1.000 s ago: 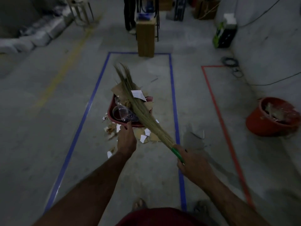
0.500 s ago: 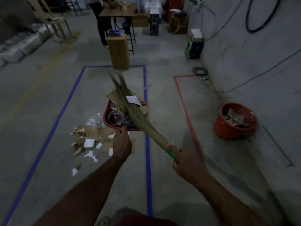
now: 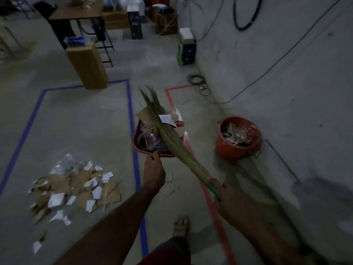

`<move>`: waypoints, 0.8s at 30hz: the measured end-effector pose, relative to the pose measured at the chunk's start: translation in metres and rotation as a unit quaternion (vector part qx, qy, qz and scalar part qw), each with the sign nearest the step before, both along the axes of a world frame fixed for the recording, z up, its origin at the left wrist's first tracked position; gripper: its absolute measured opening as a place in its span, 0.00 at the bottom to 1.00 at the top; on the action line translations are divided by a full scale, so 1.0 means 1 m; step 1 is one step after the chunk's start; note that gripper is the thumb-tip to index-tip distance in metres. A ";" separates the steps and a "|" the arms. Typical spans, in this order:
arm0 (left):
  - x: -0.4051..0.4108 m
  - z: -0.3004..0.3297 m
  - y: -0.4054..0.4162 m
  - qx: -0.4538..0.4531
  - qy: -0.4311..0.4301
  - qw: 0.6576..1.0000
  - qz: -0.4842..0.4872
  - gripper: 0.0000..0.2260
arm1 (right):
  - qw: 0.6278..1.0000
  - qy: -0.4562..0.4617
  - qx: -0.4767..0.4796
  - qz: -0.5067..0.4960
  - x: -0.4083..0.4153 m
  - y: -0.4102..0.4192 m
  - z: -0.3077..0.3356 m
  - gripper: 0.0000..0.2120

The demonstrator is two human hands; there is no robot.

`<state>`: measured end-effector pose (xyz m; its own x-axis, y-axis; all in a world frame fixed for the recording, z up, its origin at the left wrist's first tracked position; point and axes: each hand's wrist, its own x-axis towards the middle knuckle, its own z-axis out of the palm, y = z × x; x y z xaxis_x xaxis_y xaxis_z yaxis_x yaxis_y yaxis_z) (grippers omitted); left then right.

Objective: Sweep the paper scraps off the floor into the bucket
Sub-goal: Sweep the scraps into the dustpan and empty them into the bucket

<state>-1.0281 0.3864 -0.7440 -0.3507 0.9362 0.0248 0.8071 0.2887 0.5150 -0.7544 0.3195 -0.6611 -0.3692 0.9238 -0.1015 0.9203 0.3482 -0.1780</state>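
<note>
My left hand (image 3: 154, 170) grips the near edge of a red dustpan (image 3: 138, 144) held in the air, loaded with paper and cardboard scraps and clear plastic. My right hand (image 3: 227, 196) is shut on the green handle of a straw broom (image 3: 168, 134), whose bristles lie across the pan's load. An orange bucket (image 3: 237, 148) with scraps inside stands on the floor to the right, by the wall. A pile of paper scraps (image 3: 76, 186) lies on the floor at the lower left, inside the blue tape.
Blue tape (image 3: 133, 142) and red tape (image 3: 214, 205) lines mark the concrete floor. A wooden box (image 3: 87, 66), a table (image 3: 76, 12) and equipment stand at the back. Cables (image 3: 198, 83) lie by the right wall (image 3: 286, 73). My sandalled foot (image 3: 181, 225) is below.
The view has swung to the right: the loaded dustpan and broom have moved away from the scrap pile, across the blue tape, closer to the orange bucket.
</note>
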 end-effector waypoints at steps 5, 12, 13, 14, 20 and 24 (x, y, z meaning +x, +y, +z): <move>0.078 -0.011 0.089 -0.039 -0.015 0.997 -0.063 0.19 | 0.996 0.036 -0.045 -0.075 0.066 0.052 -0.007 0.24; 0.191 -0.020 0.186 -0.092 -0.023 0.984 -0.154 0.21 | 0.985 0.006 -0.081 -0.154 0.158 0.115 -0.022 0.33; 0.207 -0.023 0.201 -0.099 -0.027 0.982 -0.160 0.22 | 0.982 0.015 -0.092 -0.164 0.171 0.126 -0.018 0.33; 0.223 -0.029 0.215 -0.108 -0.025 0.979 -0.168 0.24 | 0.982 0.019 -0.092 -0.164 0.185 0.138 -0.020 0.32; 0.321 -0.073 0.302 -0.172 0.010 0.964 -0.200 0.33 | 0.988 -0.046 -0.069 -0.130 0.274 0.227 -0.048 0.32; 0.380 -0.107 0.360 -0.215 0.015 0.957 -0.193 0.32 | 0.976 -0.015 -0.131 -0.175 0.343 0.293 -0.090 0.31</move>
